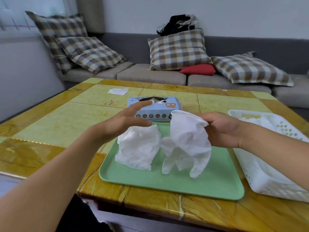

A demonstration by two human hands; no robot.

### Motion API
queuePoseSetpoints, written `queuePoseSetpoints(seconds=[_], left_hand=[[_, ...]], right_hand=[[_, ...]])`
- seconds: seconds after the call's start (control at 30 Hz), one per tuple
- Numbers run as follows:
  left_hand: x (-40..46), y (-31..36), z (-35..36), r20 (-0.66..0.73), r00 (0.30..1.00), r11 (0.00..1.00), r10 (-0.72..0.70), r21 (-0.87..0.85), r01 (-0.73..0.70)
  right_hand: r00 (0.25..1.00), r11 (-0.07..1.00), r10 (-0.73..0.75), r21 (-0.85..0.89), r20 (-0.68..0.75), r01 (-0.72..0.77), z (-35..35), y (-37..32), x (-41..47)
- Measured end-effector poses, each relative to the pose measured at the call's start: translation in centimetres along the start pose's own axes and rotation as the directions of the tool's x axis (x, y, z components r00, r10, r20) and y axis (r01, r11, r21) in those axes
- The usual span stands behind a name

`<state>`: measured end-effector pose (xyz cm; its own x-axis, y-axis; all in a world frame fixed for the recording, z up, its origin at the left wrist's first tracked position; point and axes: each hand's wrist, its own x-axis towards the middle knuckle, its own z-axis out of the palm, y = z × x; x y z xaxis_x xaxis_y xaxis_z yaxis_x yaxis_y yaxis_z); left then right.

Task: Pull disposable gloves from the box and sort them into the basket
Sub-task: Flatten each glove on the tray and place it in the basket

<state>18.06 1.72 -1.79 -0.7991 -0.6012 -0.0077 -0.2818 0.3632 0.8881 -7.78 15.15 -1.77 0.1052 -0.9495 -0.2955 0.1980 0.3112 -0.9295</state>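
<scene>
Currently, one white glove (189, 141) is held up by its cuff in the right hand (222, 129), whose fingers are curled round the cuff edge. The glove hangs above the green tray (175, 183), finger parts pointing down, their tips near the tray surface; whether they touch it cannot be told.

The left hand (123, 121) is held over the far left part of the tray, fingers straight and slightly spread, nothing gripped. Its fingertips are seen in front of the glove box (155, 109). Just below the palm a crumpled pile of white gloves (138, 148) is seen on the tray; contact between hand and pile cannot be confirmed.

The light blue glove box lies flat on the table (50, 124) just beyond the far edge of the tray. Its top opening is partly hidden by the left fingertips, and something white shows in it.

The white basket (267, 173), with perforated walls, is placed to the right of the tray, close beside it. White material is seen inside, partly hidden by the right forearm.

A white tissue (117, 91) is noted on the far left of the table, well apart from the box. Behind the table a grey sofa (150, 74) with checked cushions (177, 49) and one red cushion (198, 69) is recorded.
</scene>
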Motion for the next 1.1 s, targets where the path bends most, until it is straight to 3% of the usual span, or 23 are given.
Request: queuePoseSetpoints(seconds=[0.07,0.13,0.23,0.3,0.4,0.57,0.8,0.9,1.1], left_hand=[[0.5,2.0,3.4,0.051,0.998,0.974,0.034,-0.226,-0.021],[1.5,3.4,6.5,0.092,0.996,0.965,0.004,-0.262,0.02],[2.8,4.3,8.1,0.022,0.998,0.945,-0.06,-0.321,0.064],[2.8,3.9,7.9,-0.015,0.995,0.929,-0.097,-0.361,0.085],[3.1,3.8,8.3,0.002,0.994,0.914,-0.11,-0.392,0.102],[4.0,4.1,8.5,0.113,0.968,0.91,-0.225,-0.331,0.25],[5.5,3.2,8.0,0.09,0.935,0.862,-0.344,-0.365,0.352],[6.2,2.8,7.5,0.1,0.914,0.847,-0.392,-0.349,0.401],[7.8,0.9,7.6,0.075,0.854,0.815,-0.515,-0.266,0.515]], right_hand=[[0.999,0.997,0.014,0.074,0.045,-0.018,0.4,-0.2,-0.6],[0.998,0.992,0.028,0.125,0.059,-0.035,0.2,-0.1,-0.7],[0.996,0.98,0.011,0.197,0.085,-0.028,-0.8,-0.4,-1.7],[0.996,0.995,-0.017,0.103,0.089,0.008,-0.5,-0.3,-2.1],[0.995,0.997,-0.06,-0.043,-0.085,0.057,-0.5,0.4,-2.5],[0.972,1.0,0.003,-0.023,-0.235,-0.008,-1.6,1.1,-2.3],[0.933,0.999,0.029,0.037,-0.36,-0.016,-2.7,1.2,-0.4],[0.916,1.0,0.026,-0.003,-0.4,-0.029,-3.1,1.5,0.4],[0.898,0.971,0.135,-0.124,-0.42,-0.204,-3.3,1.9,1.4]])
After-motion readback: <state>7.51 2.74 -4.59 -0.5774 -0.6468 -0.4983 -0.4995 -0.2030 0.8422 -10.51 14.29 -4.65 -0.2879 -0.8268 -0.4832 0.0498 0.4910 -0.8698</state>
